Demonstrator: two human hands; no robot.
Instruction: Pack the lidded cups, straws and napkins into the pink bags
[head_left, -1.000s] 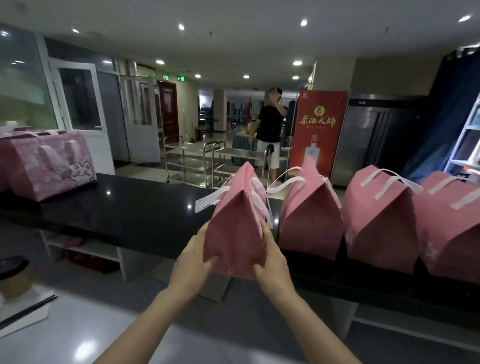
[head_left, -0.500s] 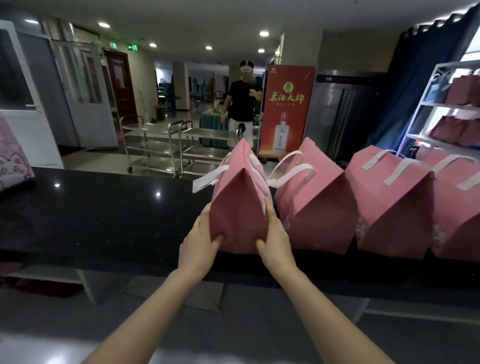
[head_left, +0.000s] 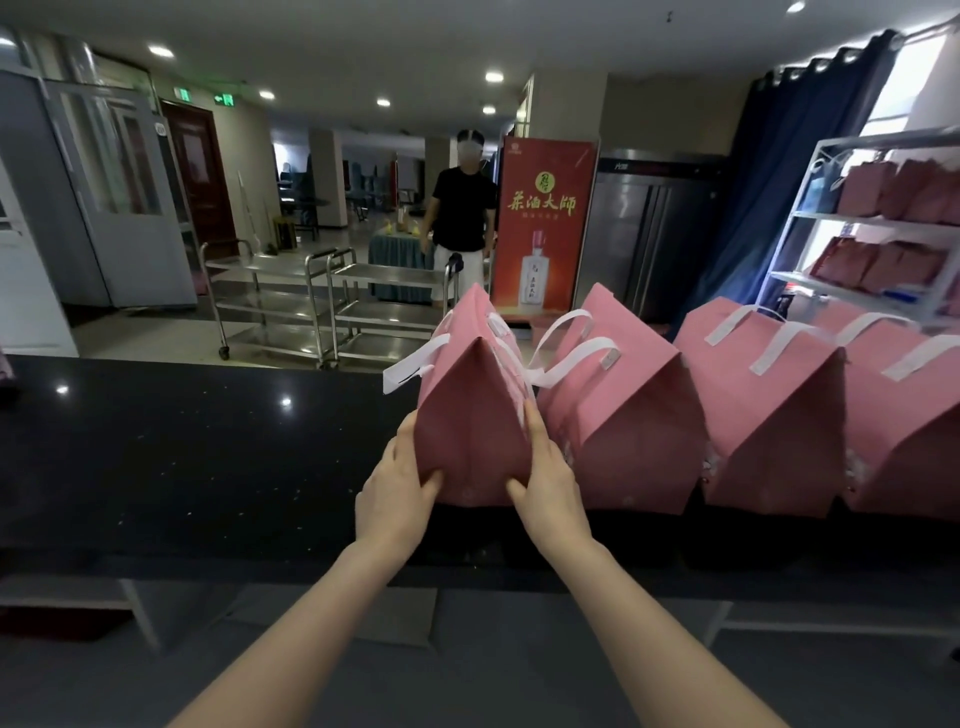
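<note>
In the head view we see both hands clasping one pink bag (head_left: 470, 415) that stands upright at the near edge of the black tabletop (head_left: 182, 457). The left hand (head_left: 400, 483) grips the bag's lower left corner, thumb pressed on the near face and fingers wrapped round the side. The right hand (head_left: 545, 478) grips the lower right corner the same way, thumb on the near face and fingers reaching up along the right side. The bag's top is folded to a ridge, and its white handles (head_left: 415, 364) flop out to the left.

Just right of it stands a second pink bag (head_left: 618, 415), touching or nearly touching it. A third bag (head_left: 769, 415) and a fourth bag (head_left: 904, 431) follow in a row farther right.

Beyond the tabletop we see two steel trolleys (head_left: 291, 301). Behind them stands a person in a black shirt (head_left: 462, 213), beside a red banner (head_left: 545, 223). At far right a white shelf rack (head_left: 872, 228) carries more pink bags, next to a dark blue curtain (head_left: 789, 171).
</note>
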